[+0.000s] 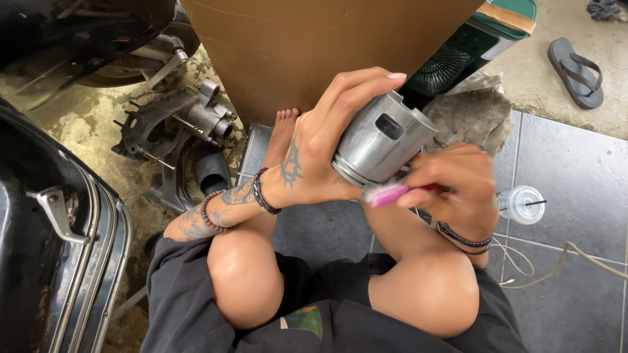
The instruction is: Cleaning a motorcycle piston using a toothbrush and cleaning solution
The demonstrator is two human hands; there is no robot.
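While the grey metal engine cylinder with a square port in its side [383,140] is held above the knees, tilted with its ringed end toward the person, it serves as the landmark for everything else. Far to its left, a black scooter body panel with a chrome latch [55,216] is seen, and nearer, the dark dismantled engine casing with bare studs [173,121] lies on the stained concrete floor [85,124]. The left hand [320,147] is wrapped around the cylinder's left side, fingers clamped over its top. Just below the cylinder's rim, the pink-handled brush [386,194] is pinched in the closed right hand [454,183], bristles touching the metal. A slip may be judged possible: the cylinder is gripped by one hand only, and a hard brush stroke could twist it loose onto the grey floor tiles [575,176]. To its right, a clear lidded plastic cup with a straw [521,204] could be knocked over by the elbow.
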